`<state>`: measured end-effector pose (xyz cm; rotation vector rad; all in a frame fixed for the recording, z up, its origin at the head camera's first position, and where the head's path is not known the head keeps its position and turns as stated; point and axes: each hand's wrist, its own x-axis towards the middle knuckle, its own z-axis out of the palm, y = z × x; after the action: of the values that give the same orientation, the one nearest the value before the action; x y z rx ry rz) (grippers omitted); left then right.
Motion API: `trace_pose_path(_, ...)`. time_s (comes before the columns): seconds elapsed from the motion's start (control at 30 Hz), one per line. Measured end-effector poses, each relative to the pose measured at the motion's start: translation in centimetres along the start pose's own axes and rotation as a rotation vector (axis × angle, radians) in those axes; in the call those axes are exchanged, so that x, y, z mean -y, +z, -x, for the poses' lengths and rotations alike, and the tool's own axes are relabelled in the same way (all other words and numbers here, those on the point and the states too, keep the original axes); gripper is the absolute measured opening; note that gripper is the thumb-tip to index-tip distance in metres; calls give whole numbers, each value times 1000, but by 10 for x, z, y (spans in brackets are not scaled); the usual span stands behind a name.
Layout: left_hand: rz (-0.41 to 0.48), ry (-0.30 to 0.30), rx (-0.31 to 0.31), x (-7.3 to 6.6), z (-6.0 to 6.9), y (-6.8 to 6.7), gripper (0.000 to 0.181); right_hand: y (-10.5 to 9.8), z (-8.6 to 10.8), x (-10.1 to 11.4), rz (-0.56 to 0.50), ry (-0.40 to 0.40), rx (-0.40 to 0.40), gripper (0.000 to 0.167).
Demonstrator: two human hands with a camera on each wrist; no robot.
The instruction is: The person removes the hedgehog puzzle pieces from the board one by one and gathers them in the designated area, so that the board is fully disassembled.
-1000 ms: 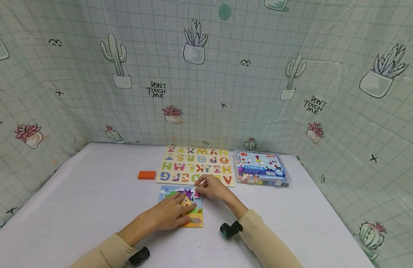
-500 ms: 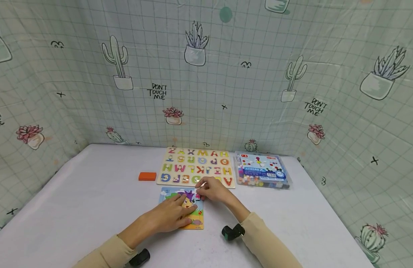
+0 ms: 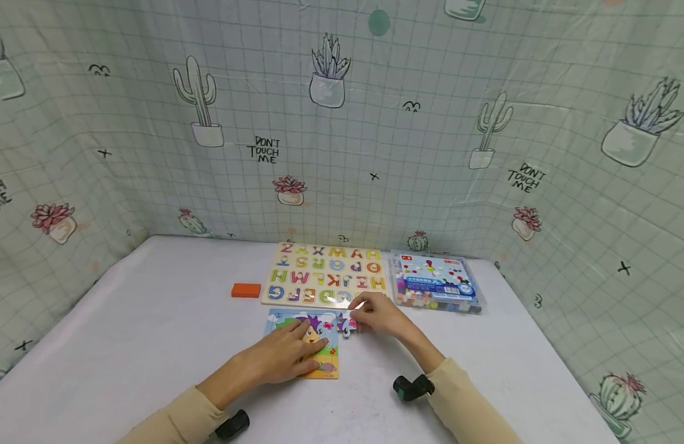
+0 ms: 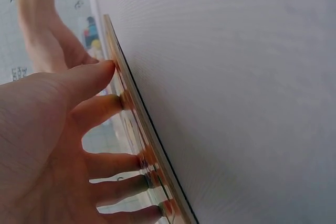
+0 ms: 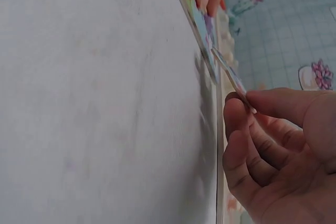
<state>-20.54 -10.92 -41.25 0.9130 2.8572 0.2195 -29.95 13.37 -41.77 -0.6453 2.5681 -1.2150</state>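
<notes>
Right hand (image 3: 377, 313) shifted rightward, bringing the cartoon puzzle piece (image 3: 345, 322) into view beside the picture puzzle's (image 3: 328, 333) upper right edge. Thumb and finger pinch the tilted piece by one end. Left hand (image 3: 277, 354) rests on puzzle, fingers straight and spread. Piece looks thin, stiff, light, probably smooth; best gripped by edges. Backdrop (image 3: 342, 148) reads "DON'T TOUCH ME"; alphabet board (image 3: 297, 303) shows capitals; boxed set's (image 3: 437, 280) label too small to read.

Grid-patterned sheeting (image 3: 342, 148) with printed plants (image 3: 327, 89) rises behind and beside a pale table (image 3: 153, 327).
</notes>
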Motion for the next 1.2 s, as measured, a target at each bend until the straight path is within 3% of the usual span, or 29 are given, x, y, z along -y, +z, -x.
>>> trace_pose_path(0.43, 16, 18, -22, 0, 0, 0, 46, -55, 45, -51, 21, 29, -48, 21)
trace_pose_path(0.57, 9, 23, -23, -1, 1, 0, 46, -67, 59, -59, 8, 80, -74, 22)
trace_pose_path(0.73, 9, 28, -28, -1, 1, -1, 46, -73, 68, -65, 27, 155, -110, 23)
trace_pose_path(1.2, 17, 21, -33, -2, 2, -1, 46, -70, 67, -71, 66, 186, -155, 19)
